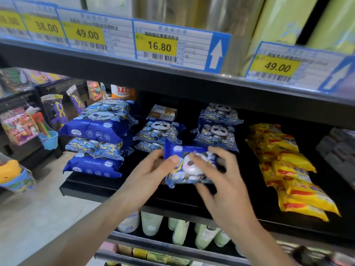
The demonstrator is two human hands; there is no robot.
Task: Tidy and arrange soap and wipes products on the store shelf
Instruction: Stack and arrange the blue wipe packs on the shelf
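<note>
While held above the shelf (107,186), wipes pack (189,166) between both hands' fingers (201,156)

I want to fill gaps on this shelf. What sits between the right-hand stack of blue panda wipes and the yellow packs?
Nothing: in the head view, only bare black shelf separates the right panda stack from the yellow packs.

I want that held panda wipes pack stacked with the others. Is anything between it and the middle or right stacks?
Nothing visible blocks it. Both hands, left hand and right hand, grip the wipes pack just in front of the middle stack and right stack, with only bare black shelf around.
</note>
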